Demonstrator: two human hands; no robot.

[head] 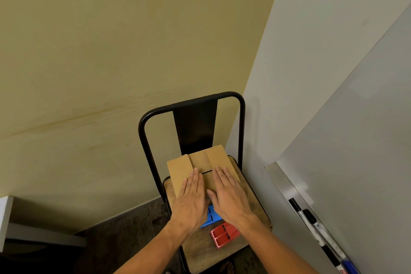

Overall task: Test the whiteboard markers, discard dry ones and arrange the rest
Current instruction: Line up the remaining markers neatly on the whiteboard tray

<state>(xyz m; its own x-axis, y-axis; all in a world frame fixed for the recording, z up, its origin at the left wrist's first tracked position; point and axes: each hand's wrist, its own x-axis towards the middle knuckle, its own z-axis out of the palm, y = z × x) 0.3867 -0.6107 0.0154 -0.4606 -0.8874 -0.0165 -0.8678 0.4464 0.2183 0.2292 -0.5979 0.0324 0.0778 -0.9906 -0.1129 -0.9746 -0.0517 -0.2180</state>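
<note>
- Left hand [192, 200] and right hand [229, 196]: flat, fingers straight, pressing the cardboard box [200, 162] flaps; nothing gripped.
- Whiteboard markers [320, 232]: well right of both hands, on the whiteboard ledge [287, 187].
- Step: probably preparation; testing next requires reaching rightward for a marker.

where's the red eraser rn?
Head view, lower centre: the red eraser lies on the chair seat, just nearer the camera than the blue eraser and beside the right forearm, with the cardboard box further back.
</note>
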